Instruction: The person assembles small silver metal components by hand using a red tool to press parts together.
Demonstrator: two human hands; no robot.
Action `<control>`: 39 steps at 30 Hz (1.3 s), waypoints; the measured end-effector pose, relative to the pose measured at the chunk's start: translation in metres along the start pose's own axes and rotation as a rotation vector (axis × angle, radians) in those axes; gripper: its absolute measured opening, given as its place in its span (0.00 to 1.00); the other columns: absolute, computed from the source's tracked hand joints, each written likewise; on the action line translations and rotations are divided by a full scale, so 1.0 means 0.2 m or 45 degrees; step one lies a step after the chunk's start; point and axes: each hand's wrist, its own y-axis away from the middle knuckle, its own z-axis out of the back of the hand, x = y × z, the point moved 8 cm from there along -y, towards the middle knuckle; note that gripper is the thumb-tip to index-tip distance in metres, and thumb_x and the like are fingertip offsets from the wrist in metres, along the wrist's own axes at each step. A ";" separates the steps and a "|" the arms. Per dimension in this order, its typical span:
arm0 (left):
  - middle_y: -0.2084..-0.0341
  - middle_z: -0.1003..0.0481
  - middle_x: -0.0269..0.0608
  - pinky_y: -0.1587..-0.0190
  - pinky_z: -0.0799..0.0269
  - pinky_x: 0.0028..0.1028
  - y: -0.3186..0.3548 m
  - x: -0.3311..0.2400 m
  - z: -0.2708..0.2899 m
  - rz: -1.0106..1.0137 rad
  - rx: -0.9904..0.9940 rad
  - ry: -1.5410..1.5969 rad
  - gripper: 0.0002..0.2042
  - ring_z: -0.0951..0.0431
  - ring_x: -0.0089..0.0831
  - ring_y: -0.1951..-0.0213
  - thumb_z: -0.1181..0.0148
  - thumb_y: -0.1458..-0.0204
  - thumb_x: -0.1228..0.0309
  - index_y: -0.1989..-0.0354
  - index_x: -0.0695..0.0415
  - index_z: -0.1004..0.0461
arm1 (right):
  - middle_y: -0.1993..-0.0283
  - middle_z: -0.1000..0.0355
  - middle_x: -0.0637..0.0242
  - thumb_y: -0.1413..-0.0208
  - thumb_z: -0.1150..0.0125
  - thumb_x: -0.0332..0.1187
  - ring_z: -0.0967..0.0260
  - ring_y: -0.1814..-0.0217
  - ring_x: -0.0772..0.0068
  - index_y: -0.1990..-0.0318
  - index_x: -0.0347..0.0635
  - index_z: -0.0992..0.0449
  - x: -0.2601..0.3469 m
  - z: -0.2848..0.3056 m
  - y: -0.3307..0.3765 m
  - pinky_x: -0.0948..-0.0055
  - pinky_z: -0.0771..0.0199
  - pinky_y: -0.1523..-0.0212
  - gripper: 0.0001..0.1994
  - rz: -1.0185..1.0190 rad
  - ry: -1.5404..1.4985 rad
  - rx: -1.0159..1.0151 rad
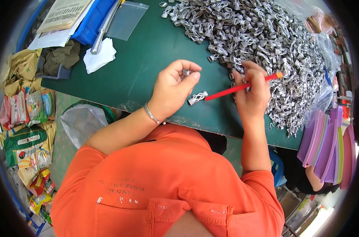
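Note:
My left hand hovers over the dark green table, pinching a small silver coiled metal part between thumb and fingers. My right hand grips a red pencil-like stick that points left, its tip touching another coiled metal part lying on the table between my hands. Just beyond my right hand spreads a large heap of the same silver coiled parts.
A clear plastic bag, crumpled white paper, a metal tube and a blue bin lie at the table's far left. Snack packets pile on the floor left. Purple and pink sheets stand right.

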 end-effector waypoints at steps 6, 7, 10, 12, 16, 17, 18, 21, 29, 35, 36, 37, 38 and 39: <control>0.75 0.31 0.32 0.81 0.41 0.13 0.03 -0.02 -0.04 -0.033 0.062 -0.031 0.08 0.37 0.13 0.81 0.46 0.51 0.78 0.61 0.64 0.32 | 0.72 0.30 0.58 0.63 0.38 0.17 0.33 0.71 0.60 0.76 0.38 0.39 -0.04 -0.07 -0.07 0.70 0.33 0.70 0.13 0.037 -0.091 -0.023; 0.75 0.31 0.32 0.81 0.41 0.13 0.03 -0.02 -0.04 -0.043 0.053 -0.034 0.08 0.37 0.13 0.81 0.46 0.51 0.78 0.61 0.64 0.32 | 0.73 0.30 0.59 0.61 0.39 0.17 0.32 0.72 0.62 0.76 0.38 0.39 -0.04 -0.03 -0.05 0.72 0.32 0.70 0.13 -0.026 -0.250 -0.147; 0.73 0.29 0.35 0.76 0.34 0.14 0.02 0.00 -0.08 -0.028 0.151 -0.031 0.11 0.31 0.15 0.77 0.45 0.52 0.79 0.59 0.65 0.33 | 0.67 0.30 0.57 0.51 0.44 0.20 0.32 0.73 0.78 0.74 0.40 0.42 -0.06 -0.09 0.03 0.80 0.30 0.73 0.11 -0.562 -1.049 -0.062; 0.74 0.29 0.33 0.77 0.36 0.14 0.04 0.00 -0.08 0.025 0.164 0.000 0.10 0.33 0.13 0.78 0.44 0.52 0.78 0.61 0.64 0.32 | 0.66 0.30 0.56 0.49 0.46 0.22 0.32 0.74 0.78 0.73 0.41 0.44 -0.04 -0.15 0.08 0.83 0.30 0.75 0.11 -0.735 -1.320 0.044; 0.76 0.29 0.31 0.79 0.38 0.13 0.05 -0.03 -0.07 -0.004 0.182 0.007 0.08 0.34 0.12 0.79 0.44 0.52 0.77 0.63 0.63 0.30 | 0.66 0.30 0.54 0.49 0.46 0.22 0.31 0.75 0.77 0.73 0.41 0.43 -0.05 -0.21 0.16 0.83 0.30 0.78 0.10 -0.912 -1.502 0.092; 0.76 0.29 0.31 0.79 0.38 0.13 0.05 -0.04 -0.07 -0.034 0.176 0.026 0.07 0.34 0.12 0.79 0.44 0.52 0.77 0.64 0.63 0.29 | 0.66 0.30 0.54 0.49 0.46 0.21 0.31 0.74 0.77 0.73 0.41 0.43 -0.06 -0.22 0.18 0.82 0.30 0.76 0.11 -0.932 -1.552 0.124; 0.76 0.29 0.31 0.79 0.38 0.13 0.05 -0.04 -0.07 -0.031 0.172 0.027 0.07 0.34 0.12 0.79 0.44 0.52 0.77 0.64 0.63 0.29 | 0.65 0.30 0.54 0.50 0.46 0.20 0.31 0.73 0.76 0.74 0.41 0.43 -0.06 -0.24 0.20 0.81 0.29 0.75 0.11 -0.950 -1.605 0.156; 0.70 0.29 0.38 0.78 0.37 0.14 0.06 -0.09 -0.07 -0.279 0.242 -0.131 0.08 0.30 0.17 0.77 0.45 0.52 0.81 0.63 0.66 0.30 | 0.64 0.31 0.53 0.52 0.45 0.18 0.31 0.71 0.74 0.74 0.41 0.42 -0.03 -0.27 0.23 0.79 0.28 0.71 0.11 -0.863 -1.699 0.138; 0.73 0.30 0.35 0.80 0.40 0.14 0.06 -0.08 -0.07 -0.098 0.182 -0.083 0.09 0.34 0.15 0.80 0.47 0.51 0.81 0.61 0.66 0.28 | 0.60 0.33 0.52 0.60 0.38 0.15 0.34 0.66 0.75 0.71 0.41 0.44 0.00 -0.08 0.20 0.79 0.30 0.66 0.18 -0.388 -1.147 -0.184; 0.76 0.27 0.35 0.81 0.37 0.14 0.05 0.01 -0.08 0.161 0.286 0.036 0.09 0.32 0.15 0.79 0.49 0.47 0.74 0.61 0.66 0.28 | 0.64 0.32 0.52 0.64 0.34 0.16 0.33 0.71 0.72 0.72 0.42 0.45 0.12 -0.03 0.15 0.78 0.30 0.74 0.21 -0.152 -0.986 -0.196; 0.75 0.27 0.36 0.82 0.36 0.14 0.05 0.02 -0.10 0.209 0.347 -0.010 0.10 0.30 0.17 0.79 0.51 0.46 0.72 0.60 0.66 0.29 | 0.65 0.31 0.53 0.65 0.33 0.17 0.32 0.72 0.70 0.74 0.42 0.44 0.16 -0.01 0.13 0.78 0.30 0.75 0.21 -0.111 -0.845 -0.190; 0.75 0.27 0.36 0.82 0.36 0.14 0.05 0.02 -0.10 0.206 0.350 -0.009 0.10 0.30 0.17 0.79 0.51 0.46 0.72 0.60 0.66 0.29 | 0.66 0.30 0.53 0.64 0.33 0.19 0.31 0.71 0.66 0.76 0.42 0.43 0.20 -0.02 0.11 0.75 0.29 0.73 0.19 0.020 -0.798 -0.084; 0.73 0.28 0.37 0.83 0.35 0.15 0.06 0.04 -0.10 0.323 0.356 0.252 0.12 0.29 0.18 0.78 0.53 0.44 0.70 0.58 0.65 0.30 | 0.66 0.29 0.53 0.63 0.33 0.20 0.30 0.70 0.64 0.76 0.41 0.43 0.24 -0.02 0.11 0.73 0.29 0.72 0.19 0.098 -0.799 0.009; 0.72 0.28 0.39 0.84 0.34 0.15 0.06 0.07 -0.12 0.437 0.361 0.514 0.13 0.28 0.20 0.78 0.56 0.43 0.68 0.57 0.65 0.31 | 0.67 0.28 0.53 0.63 0.33 0.21 0.29 0.69 0.62 0.77 0.41 0.42 0.28 -0.03 0.11 0.72 0.29 0.71 0.18 0.177 -0.799 0.100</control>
